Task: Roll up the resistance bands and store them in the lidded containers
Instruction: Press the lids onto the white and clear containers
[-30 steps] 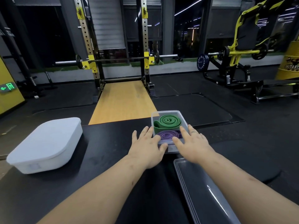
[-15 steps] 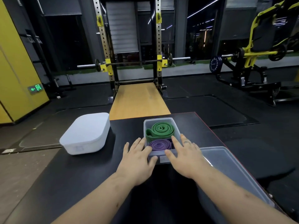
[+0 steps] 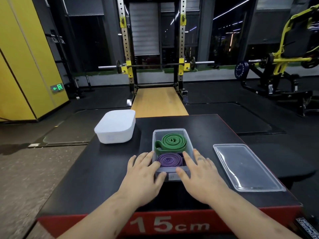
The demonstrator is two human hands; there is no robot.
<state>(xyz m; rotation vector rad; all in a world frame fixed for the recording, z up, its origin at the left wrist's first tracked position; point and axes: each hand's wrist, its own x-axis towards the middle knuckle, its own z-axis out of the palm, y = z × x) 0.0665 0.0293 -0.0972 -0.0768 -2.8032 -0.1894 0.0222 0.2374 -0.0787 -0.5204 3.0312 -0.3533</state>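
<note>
A clear plastic container (image 3: 172,131) stands open on the black top of a padded box (image 3: 107,173). Inside it lie a rolled green band (image 3: 173,141) at the far end and a rolled purple band (image 3: 170,160) at the near end. My left hand (image 3: 145,175) rests against the container's near left corner, fingers spread. My right hand (image 3: 200,173) lies against its near right side, fingers spread too. Both hands touch the container's walls. The container's clear lid (image 3: 245,167) lies flat to the right, apart from it.
A white lidded container (image 3: 115,126) stands shut at the box's far left corner. The box's red front edge (image 3: 172,225) reads "15cm". Beyond are a squat rack with a barbell (image 3: 155,65), a wooden platform (image 3: 158,102) and a yellow machine (image 3: 283,57).
The view has pulled back and turned, so the lid and red front edge show in full. Both hands stay against the clear container's near end.
</note>
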